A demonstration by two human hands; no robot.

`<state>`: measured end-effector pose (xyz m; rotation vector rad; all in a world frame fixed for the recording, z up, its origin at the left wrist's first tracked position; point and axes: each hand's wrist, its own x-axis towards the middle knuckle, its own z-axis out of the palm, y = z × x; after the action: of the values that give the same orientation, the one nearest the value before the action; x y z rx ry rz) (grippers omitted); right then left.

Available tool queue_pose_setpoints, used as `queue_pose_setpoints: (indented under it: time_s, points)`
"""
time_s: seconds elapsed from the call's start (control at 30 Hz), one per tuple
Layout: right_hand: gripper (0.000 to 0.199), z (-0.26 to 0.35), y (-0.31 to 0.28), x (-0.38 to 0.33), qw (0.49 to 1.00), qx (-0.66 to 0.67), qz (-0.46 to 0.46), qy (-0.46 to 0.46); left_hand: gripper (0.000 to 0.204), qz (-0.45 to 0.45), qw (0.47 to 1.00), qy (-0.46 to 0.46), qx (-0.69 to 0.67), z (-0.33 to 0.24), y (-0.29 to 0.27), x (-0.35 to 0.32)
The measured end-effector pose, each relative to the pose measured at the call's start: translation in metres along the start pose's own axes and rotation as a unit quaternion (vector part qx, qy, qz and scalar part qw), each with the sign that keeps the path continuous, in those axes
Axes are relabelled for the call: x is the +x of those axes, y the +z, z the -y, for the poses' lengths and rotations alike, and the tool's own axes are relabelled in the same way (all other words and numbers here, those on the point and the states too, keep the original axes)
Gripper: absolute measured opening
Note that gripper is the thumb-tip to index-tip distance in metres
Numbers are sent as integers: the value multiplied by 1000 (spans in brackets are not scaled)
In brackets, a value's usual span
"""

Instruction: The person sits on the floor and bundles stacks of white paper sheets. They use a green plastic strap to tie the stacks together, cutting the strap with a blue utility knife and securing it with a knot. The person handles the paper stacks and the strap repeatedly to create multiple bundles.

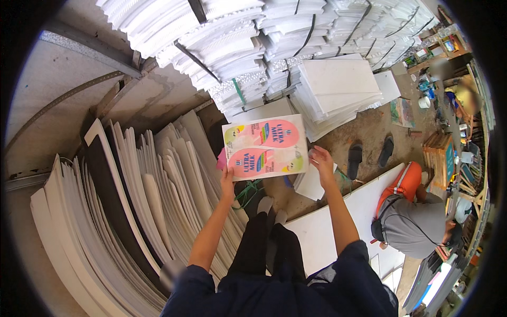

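Note:
A flat, pale printed board (pixel 264 146) with pink rounded shapes and small yellow-green corner pictures is held up in front of me, above my feet. My left hand (pixel 227 184) grips its lower left corner, with the thumb on the front. At the right edge, my right hand (pixel 321 160) closes around the board's side, the fingers partly hidden. A small bright pink piece (pixel 221 159) sticks out past the left edge; whether it belongs to the board I cannot tell.
Upright white sheets (pixel 169 169) lean along the left wall. Strapped white bundles (pixel 296 31) rise at the back, beside a stack of white boards (pixel 340 87). Dark slippers (pixel 355 158) lie on the floor. At right a person (pixel 414 222) bends over a long white panel (pixel 322 227).

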<state>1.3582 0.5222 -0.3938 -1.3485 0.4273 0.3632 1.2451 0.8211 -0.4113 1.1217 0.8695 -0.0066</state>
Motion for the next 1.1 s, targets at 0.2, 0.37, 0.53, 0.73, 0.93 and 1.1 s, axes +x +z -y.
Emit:
queue_pose_setpoints:
  time_s: [0.2, 0.37, 0.53, 0.73, 0.93, 1.1]
  points:
    - [44, -49, 28, 53, 987, -88, 44, 131, 57, 22, 996, -78, 31, 24, -24, 56]
    - [36, -31, 43, 64, 991, -93, 59, 73, 61, -84, 860, -6, 504, 36, -32, 108]
    - [27, 49, 8, 64, 991, 59, -31, -114, 54, 2, 816, 334, 471, -12, 53, 122]
    - [42, 116, -61, 109, 963, 182, -134, -148, 50, 210, 941, 162, 209, -67, 245, 96]
    - [56, 135, -62, 119, 973, 198, -67, -98, 58, 124, 985, 45, 113, -80, 339, 74]
    - [68, 153, -48, 107, 973, 211, -81, -37, 53, 147, 985, 55, 77, -82, 351, 60]
